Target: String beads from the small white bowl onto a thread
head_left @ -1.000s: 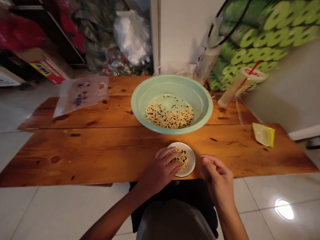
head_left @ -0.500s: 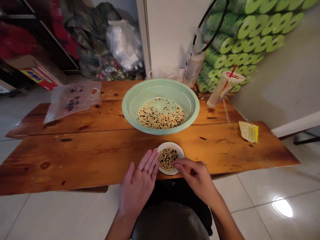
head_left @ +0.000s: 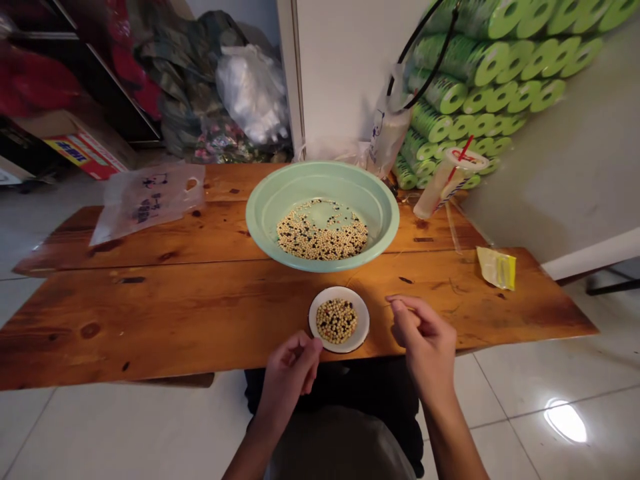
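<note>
A small white bowl (head_left: 314, 320) with a dark rim stands at the front edge of the bench, holding pale and dark beans (head_left: 337, 321). My left hand (head_left: 291, 365) is curled at the bowl's near left, its thumb and forefinger together beside the rim. To the right of the bowl, my right hand (head_left: 427, 333) is closed in a pinch above the wood. Whatever either hand holds, if anything, is too small or hidden to make out. Behind the bowl sits a large green basin (head_left: 260, 230) with many similar beans (head_left: 325, 240) spread on its bottom.
The wooden bench (head_left: 200, 313) carries a flat plastic bag (head_left: 145, 200) on the left. At the right are a lidded drink cup (head_left: 440, 183) with a red straw and a yellow packet (head_left: 497, 268). Green-wrapped rolls (head_left: 480, 93) are stacked behind.
My right hand has moved away from the bowl to the right, still pinched. The left hand, flat with palm up before, has curled and drawn back towards me.
</note>
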`<action>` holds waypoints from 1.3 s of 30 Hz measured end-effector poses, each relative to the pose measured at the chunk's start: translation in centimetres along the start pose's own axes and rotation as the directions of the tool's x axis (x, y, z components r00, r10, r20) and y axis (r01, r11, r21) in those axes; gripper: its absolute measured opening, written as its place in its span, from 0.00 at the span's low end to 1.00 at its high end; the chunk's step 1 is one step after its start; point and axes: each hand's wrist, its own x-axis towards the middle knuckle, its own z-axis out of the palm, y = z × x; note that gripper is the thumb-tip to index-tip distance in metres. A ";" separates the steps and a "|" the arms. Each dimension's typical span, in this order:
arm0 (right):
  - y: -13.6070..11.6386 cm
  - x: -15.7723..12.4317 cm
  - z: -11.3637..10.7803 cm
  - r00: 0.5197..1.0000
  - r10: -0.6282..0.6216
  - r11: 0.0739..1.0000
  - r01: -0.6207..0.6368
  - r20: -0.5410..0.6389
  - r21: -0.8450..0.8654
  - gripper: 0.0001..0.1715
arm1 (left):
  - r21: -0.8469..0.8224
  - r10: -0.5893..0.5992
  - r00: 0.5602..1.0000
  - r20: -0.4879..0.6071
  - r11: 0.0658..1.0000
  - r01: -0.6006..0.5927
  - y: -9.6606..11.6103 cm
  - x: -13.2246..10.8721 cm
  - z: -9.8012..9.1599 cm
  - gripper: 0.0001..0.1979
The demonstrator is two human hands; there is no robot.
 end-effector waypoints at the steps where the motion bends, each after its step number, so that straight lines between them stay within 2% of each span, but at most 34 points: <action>1: -0.7 -0.3 0.3 0.993 -0.036 0.999 0.039 0.111 -0.023 0.11 | 0.107 0.034 0.999 -0.004 0.994 -0.033 -0.1 -0.1 0.0 0.22; 2: -1.4 -0.6 0.7 0.956 -0.073 0.994 0.092 0.283 -0.054 0.10 | 0.230 0.078 0.997 -0.006 0.970 -0.075 -0.1 -0.1 0.0 0.23; 3: -2.2 -1.0 1.2 0.880 -0.109 0.985 0.157 0.461 -0.067 0.10 | 0.346 0.123 0.992 -0.003 0.931 -0.115 -0.2 -0.1 0.0 0.23; 4: -2.9 -1.4 1.7 0.784 -0.118 0.973 0.213 0.609 -0.086 0.10 | 0.437 0.161 0.987 0.002 0.888 -0.146 -0.2 -0.1 0.0 0.22; 5: -3.5 -1.8 2.2 0.698 -0.130 0.955 0.279 0.704 -0.099 0.11 | 0.491 0.185 0.983 0.007 0.855 -0.164 -0.2 -0.1 0.0 0.22; 6: -3.8 -2.1 2.6 0.632 -0.138 0.932 0.342 0.763 -0.115 0.11 | 0.508 0.186 0.982 0.008 0.845 -0.164 -0.2 -0.1 0.0 0.22; 7: -4.0 -2.3 3.0 0.586 -0.138 0.906 0.400 0.798 -0.137 0.11 | 0.515 0.182 0.983 0.008 0.842 -0.160 -0.2 -0.1 -0.1 0.21; 8: -4.1 -2.5 3.3 0.559 -0.138 0.878 0.451 0.817 -0.160 0.10 | 0.527 0.180 0.984 0.010 0.835 -0.159 -0.2 -0.1 -0.2 0.21; 10: -3.9 -2.5 3.6 0.536 -0.121 0.831 0.515 0.836 -0.210 0.09 | 0.550 0.180 0.983 0.015 0.820 -0.159 -0.2 -0.2 -0.4 0.19; 15: -3.4 -2.4 3.7 0.524 -0.058 0.825 0.505 0.850 -0.255 0.08 | 0.592 0.183 0.982 0.038 0.788 -0.170 0.1 -0.7 -0.8 0.14; 19: -3.6 -2.4 3.8 0.536 -0.036 0.899 0.387 0.843 -0.207 0.09 | 0.592 0.206 0.973 0.108 0.772 -0.230 0.7 -0.9 -0.9 0.10; 20: -3.7 -2.4 3.8 0.558 -0.042 0.932 0.320 0.829 -0.168 0.09 | 0.560 0.224 0.966 0.132 0.787 -0.259 0.9 -0.9 -0.9 0.07; 21: -3.7 -2.3 3.7 0.600 -0.051 0.964 0.237 0.798 -0.116 0.10 | 0.507 0.247 0.958 0.144 0.813 -0.286 1.1 -0.9 -0.7 0.05; 24: -3.2 -1.7 3.1 0.786 -0.019 0.995 -0.049 0.617 0.092 0.10 | 0.215 0.241 0.959 0.148 0.939 -0.269 2.0 -0.9 -0.5 0.17; 25: -2.8 -1.5 2.7 0.828 0.017 0.973 -0.142 0.561 0.180 0.10 | 0.075 0.223 0.958 0.183 0.968 -0.240 2.3 -0.9 -0.6 0.18; 26: -2.4 -1.2 2.3 0.847 0.048 0.934 -0.226 0.530 0.277 0.10 | -0.069 0.213 0.947 0.241 0.977 -0.202 2.7 -0.9 -0.9 0.19; 28: -1.5 -0.7 1.4 0.843 0.094 0.825 -0.364 0.530 0.432 0.10 | -0.308 0.251 0.893 0.373 0.941 -0.136 3.6 -0.8 -2.4 0.19; 30: -0.6 -0.4 0.3 0.852 0.124 0.748 -0.417 0.508 0.516 0.09 | -0.412 0.301 0.845 0.441 0.905 -0.108 4.5 -0.9 -4.7 0.22; 32: 0.3 -0.1 -0.7 0.869 0.170 0.707 -0.436 0.464 0.558 0.09 | -0.435 0.327 0.814 0.479 0.894 -0.103 5.2 -1.1 -7.5 0.27; 34: 1.1 0.1 -1.4 0.873 0.229 0.675 -0.461 0.430 0.576 0.09 | -0.454 0.327 0.848 0.417 0.883 -0.117 5.4 -1.5 -9.9 0.28; 36: 1.7 0.2 -1.6 0.868 0.277 0.652 -0.484 0.411 0.583 0.09 | -0.492 0.314 0.864 0.393 0.866 -0.090 5.3 -1.6 -11.1 0.28; 39: 2.4 0.2 -1.0 0.858 0.302 0.635 -0.506 0.416 0.583 0.09 | -0.565 0.301 0.866 0.399 0.825 -0.026 4.8 -1.2 -10.6 0.26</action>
